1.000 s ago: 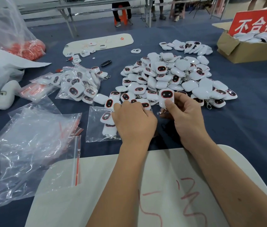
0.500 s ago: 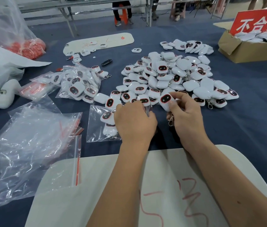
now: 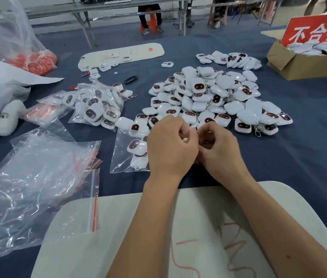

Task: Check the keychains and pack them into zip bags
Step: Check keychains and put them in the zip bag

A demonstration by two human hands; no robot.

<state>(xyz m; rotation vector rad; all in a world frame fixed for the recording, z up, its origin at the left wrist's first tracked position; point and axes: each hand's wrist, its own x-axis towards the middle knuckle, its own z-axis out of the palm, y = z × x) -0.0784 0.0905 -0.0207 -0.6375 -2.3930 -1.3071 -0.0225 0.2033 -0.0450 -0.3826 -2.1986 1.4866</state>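
My left hand [image 3: 170, 149] and my right hand [image 3: 219, 152] meet knuckle to knuckle at the near edge of a big pile of white keychains [image 3: 208, 97] with dark red-rimmed faces. Both have curled fingers. My right hand grips a keychain that its fingers hide almost fully. My left hand covers and grips the right edge of a clear zip bag [image 3: 126, 155], which lies flat with a few keychains inside. Filled zip bags [image 3: 96, 106] lie in a heap to the left.
Empty zip bags with red strips [image 3: 38, 177] lie at the left. A white board with red marks [image 3: 178, 227] sits under my forearms. A cardboard box [image 3: 303, 66] with a red sign stands at the far right; another white board [image 3: 122, 55] lies at the back.
My right hand has carried the keychain from the pile's edge leftward and down to my left hand. The keychain's face, visible earlier, is now hidden between the hands.
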